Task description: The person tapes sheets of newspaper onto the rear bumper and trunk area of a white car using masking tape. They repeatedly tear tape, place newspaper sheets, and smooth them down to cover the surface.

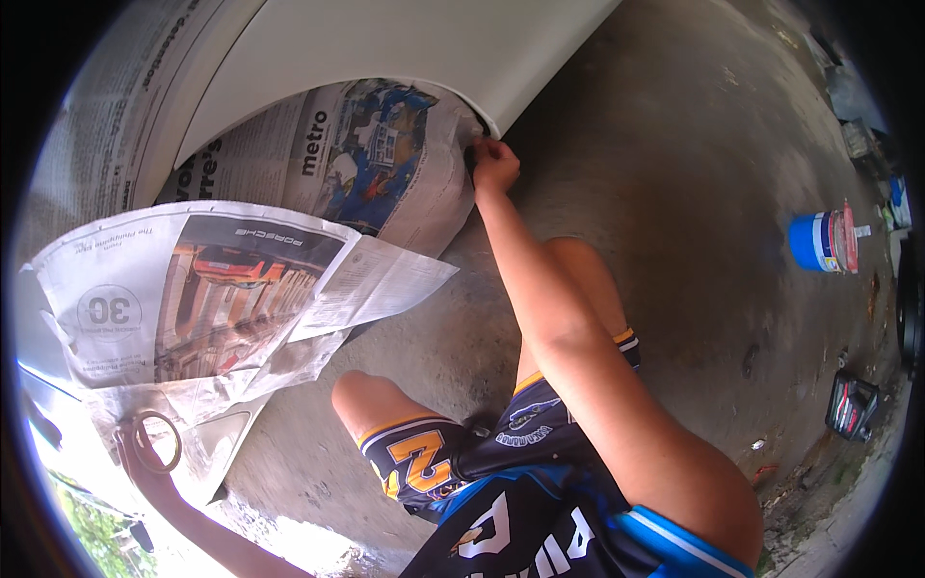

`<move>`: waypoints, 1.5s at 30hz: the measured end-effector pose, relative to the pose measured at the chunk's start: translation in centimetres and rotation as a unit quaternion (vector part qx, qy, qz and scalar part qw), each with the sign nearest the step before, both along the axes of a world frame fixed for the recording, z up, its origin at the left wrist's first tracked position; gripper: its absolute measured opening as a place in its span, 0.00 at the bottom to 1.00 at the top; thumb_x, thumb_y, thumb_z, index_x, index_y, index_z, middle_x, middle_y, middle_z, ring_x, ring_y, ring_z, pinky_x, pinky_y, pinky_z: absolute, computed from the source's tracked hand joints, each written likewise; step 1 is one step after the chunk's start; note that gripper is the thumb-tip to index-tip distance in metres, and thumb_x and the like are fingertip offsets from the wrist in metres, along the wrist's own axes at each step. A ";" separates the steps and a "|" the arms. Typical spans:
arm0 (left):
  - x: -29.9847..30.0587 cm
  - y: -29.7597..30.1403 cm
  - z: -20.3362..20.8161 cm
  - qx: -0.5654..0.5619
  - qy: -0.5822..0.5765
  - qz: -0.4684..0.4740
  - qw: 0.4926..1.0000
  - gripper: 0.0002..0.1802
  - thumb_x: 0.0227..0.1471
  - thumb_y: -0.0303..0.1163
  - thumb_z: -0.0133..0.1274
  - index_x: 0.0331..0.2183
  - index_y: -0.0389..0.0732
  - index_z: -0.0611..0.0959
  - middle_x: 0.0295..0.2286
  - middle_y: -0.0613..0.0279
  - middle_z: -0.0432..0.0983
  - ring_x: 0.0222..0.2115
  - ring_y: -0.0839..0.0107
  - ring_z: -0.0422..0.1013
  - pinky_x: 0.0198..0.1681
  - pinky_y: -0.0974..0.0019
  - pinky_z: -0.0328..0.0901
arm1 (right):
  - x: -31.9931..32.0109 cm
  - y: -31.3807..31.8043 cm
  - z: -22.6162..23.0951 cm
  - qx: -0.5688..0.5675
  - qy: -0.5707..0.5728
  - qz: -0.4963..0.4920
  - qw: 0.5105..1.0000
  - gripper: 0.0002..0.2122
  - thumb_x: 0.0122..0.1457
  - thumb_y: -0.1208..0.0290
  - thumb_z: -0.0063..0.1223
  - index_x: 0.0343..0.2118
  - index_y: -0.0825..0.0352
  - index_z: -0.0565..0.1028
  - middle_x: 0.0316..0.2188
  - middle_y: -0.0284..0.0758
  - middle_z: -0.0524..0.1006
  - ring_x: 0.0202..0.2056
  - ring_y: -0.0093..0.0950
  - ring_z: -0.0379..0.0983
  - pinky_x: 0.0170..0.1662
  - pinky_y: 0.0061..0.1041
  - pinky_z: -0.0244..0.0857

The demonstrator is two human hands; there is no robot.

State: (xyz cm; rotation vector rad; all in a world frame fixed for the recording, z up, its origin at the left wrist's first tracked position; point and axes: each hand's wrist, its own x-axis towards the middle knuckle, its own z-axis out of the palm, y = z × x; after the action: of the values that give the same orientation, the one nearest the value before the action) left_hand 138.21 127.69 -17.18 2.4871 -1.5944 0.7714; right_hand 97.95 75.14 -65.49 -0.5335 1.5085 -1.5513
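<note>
Right hand (495,166) pinches the newspaper masking (385,164) at the wheel-arch edge of the white car panel (385,48), fingers closed on the paper. Left hand (145,448) carries a masking tape roll (157,440) looped over its fingers against a loose newspaper sheet (193,299). The paper looks light, limp and easily torn; best taken at the margins. Bare concrete floor (674,241) lies to the right.

The car body panel (385,39) looks like smooth painted metal, off-white with a dull sheen. Newspaper (376,159) covers the wheel arch — thin, matt, creased paper, with colour print. A second sheet of newspaper (202,299) is the same soft, wrinkled stock. The roll of tape (157,441) looks like pale, matt paper tape. The floor (674,241) is rough, stained concrete — grey and matt. The blue tub (814,241) looks like glossy plastic.
</note>
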 end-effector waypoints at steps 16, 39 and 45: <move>-0.2 0.1 0.0 0.139 -0.305 0.003 0.942 0.16 0.65 0.26 0.52 0.52 0.35 0.80 0.51 0.51 0.80 0.54 0.51 0.74 0.60 0.52 0.70 | 0.5 -0.7 -0.9 -0.018 -0.045 -0.051 0.998 0.08 0.59 0.74 0.68 0.33 0.73 0.80 0.29 0.34 0.82 0.31 0.22 0.76 0.37 0.27 0.71; 0.7 0.2 0.3 0.130 -0.298 0.023 0.945 0.17 0.66 0.29 0.50 0.54 0.34 0.80 0.52 0.49 0.79 0.56 0.48 0.72 0.61 0.49 0.68 | -0.8 -1.1 1.0 -0.008 -0.539 0.052 0.840 0.14 0.61 0.75 0.56 0.50 0.69 0.76 0.48 0.36 0.82 0.46 0.31 0.79 0.57 0.32 0.67; 0.8 0.4 0.2 0.131 -0.298 0.023 0.945 0.18 0.67 0.30 0.50 0.54 0.34 0.80 0.52 0.48 0.79 0.56 0.47 0.72 0.62 0.49 0.67 | -2.9 0.4 2.0 0.021 -0.600 0.046 0.798 0.15 0.60 0.77 0.52 0.51 0.68 0.74 0.52 0.40 0.81 0.55 0.31 0.78 0.61 0.36 0.66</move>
State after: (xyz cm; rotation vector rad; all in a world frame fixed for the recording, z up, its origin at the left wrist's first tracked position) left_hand 139.04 128.09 -16.96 2.6288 -1.9235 1.5280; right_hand 95.04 75.55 -63.52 0.4036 0.4888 -1.2987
